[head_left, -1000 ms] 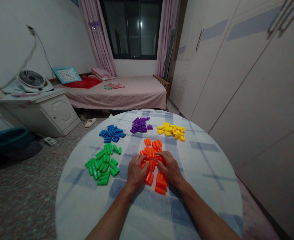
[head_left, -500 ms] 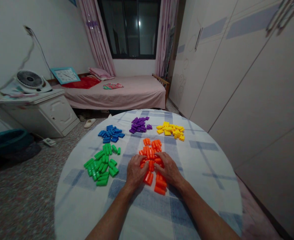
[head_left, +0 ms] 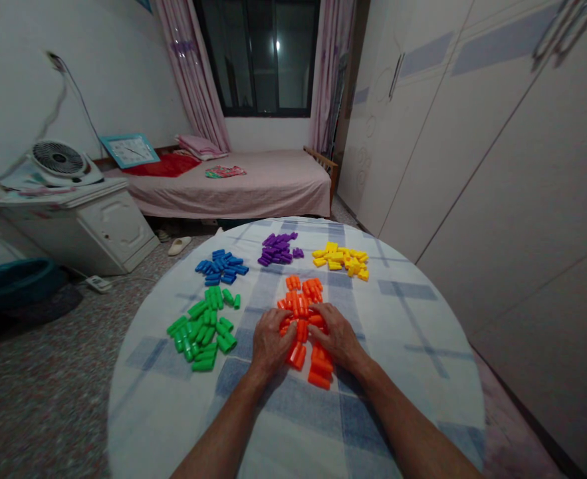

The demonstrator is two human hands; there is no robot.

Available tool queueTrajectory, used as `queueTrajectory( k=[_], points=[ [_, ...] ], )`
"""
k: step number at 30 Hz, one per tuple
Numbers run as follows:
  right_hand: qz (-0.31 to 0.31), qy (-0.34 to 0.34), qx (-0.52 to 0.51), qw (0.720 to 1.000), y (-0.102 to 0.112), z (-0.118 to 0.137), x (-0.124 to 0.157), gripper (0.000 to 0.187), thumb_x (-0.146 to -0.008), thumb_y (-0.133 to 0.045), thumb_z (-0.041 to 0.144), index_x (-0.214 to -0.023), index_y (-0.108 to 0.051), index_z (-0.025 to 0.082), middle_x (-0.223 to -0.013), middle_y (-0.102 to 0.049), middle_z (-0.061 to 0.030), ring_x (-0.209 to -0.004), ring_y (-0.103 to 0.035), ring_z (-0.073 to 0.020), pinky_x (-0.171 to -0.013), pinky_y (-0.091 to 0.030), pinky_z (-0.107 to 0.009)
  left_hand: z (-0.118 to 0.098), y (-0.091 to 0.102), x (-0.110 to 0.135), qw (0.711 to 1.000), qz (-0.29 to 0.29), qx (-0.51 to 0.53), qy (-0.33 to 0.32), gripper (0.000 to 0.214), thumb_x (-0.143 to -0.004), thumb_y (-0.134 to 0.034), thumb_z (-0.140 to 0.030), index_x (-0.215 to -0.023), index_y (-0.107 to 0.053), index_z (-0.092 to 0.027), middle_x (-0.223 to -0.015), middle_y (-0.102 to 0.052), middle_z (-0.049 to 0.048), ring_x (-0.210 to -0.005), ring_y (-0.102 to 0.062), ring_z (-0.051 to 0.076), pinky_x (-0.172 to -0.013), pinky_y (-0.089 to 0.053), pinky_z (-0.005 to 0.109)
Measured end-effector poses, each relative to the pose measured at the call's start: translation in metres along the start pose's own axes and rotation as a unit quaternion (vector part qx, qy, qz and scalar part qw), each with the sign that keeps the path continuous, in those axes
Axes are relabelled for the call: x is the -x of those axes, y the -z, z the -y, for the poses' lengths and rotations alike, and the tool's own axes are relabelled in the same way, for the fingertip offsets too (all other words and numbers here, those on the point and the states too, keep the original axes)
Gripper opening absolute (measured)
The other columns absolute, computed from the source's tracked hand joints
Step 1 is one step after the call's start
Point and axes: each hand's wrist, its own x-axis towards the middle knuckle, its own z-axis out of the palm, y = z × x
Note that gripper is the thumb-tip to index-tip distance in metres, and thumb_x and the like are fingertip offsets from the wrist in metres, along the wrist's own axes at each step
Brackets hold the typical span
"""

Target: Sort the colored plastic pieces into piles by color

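Pieces of orange plastic (head_left: 299,307) lie in one loose heap under two bare hands, too many and too bunched to count, some hidden beneath the palms. The left hand (head_left: 270,342) and the right hand (head_left: 337,336) both rest palm down on the heap, fingers spread and slightly curved, with orange pieces showing between them. Neither hand looks closed, but whether either has hold of a piece cannot be told. The heap sits near the middle of a round table (head_left: 397,346) with a blue and white checked cloth. Four other heaps lie apart on the same cloth, one per colour: green (head_left: 201,329) just left of the orange, blue (head_left: 221,266) beyond the green, purple (head_left: 277,249) beyond the orange, and yellow (head_left: 340,261) to the right of the purple. Past the table stands one bed (head_left: 233,186) under one window (head_left: 258,60) with two curtains (head_left: 191,66). To the left, one cabinet (head_left: 86,229) carries one fan (head_left: 60,159), and one clock (head_left: 128,150) leans at the head of the bed. One slipper (head_left: 178,245) and one basin (head_left: 14,283) sit on the floor, and a wardrobe (head_left: 497,166) fills the right side
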Motion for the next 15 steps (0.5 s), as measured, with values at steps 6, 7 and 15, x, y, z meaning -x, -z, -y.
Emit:
queueTrajectory(
  k=[6, 7, 15],
  points=[
    [-0.003, -0.005, -0.009, 1.000, 0.0002, -0.0008, 0.0003, 0.029, -0.084, -0.053, 0.023, -0.113, -0.054, 0.019, -0.111, -0.058, -0.0083, -0.105, -0.053, -0.0198, -0.095, -0.043, -0.038, 0.0017, -0.0008, 0.0012, 1.000, 0.001, 0.000, -0.002, 0.016, -0.082, -0.052, -0.024, -0.092, -0.064, -0.020, -0.089, -0.065, 0.0048, -0.089, -0.058, 0.021, -0.084, -0.047, 0.036],
    [-0.003, -0.004, -0.010, 1.000, 0.0003, -0.0009, 0.0003, 0.029, -0.084, -0.053, 0.024, -0.113, -0.054, 0.019, -0.111, -0.058, -0.0083, -0.105, -0.053, -0.0199, -0.095, -0.043, -0.038, 0.0016, -0.0007, 0.0013, 1.000, 0.002, 0.000, -0.001, 0.017, -0.082, -0.052, -0.024, -0.093, -0.064, -0.020, -0.089, -0.065, 0.0049, -0.089, -0.058, 0.021, -0.084, -0.046, 0.036],
    [0.004, -0.009, -0.014, 1.000, 0.0009, -0.0016, -0.0003, 0.027, -0.085, -0.054, 0.024, -0.111, -0.054, 0.019, -0.110, -0.058, -0.0079, -0.104, -0.053, -0.0198, -0.094, -0.043, -0.037, 0.0011, -0.0005, 0.0001, 1.000, 0.005, -0.001, -0.001, 0.017, -0.082, -0.052, -0.024, -0.094, -0.064, -0.019, -0.091, -0.065, 0.0050, -0.089, -0.058, 0.021, -0.083, -0.047, 0.036]
  ],
)
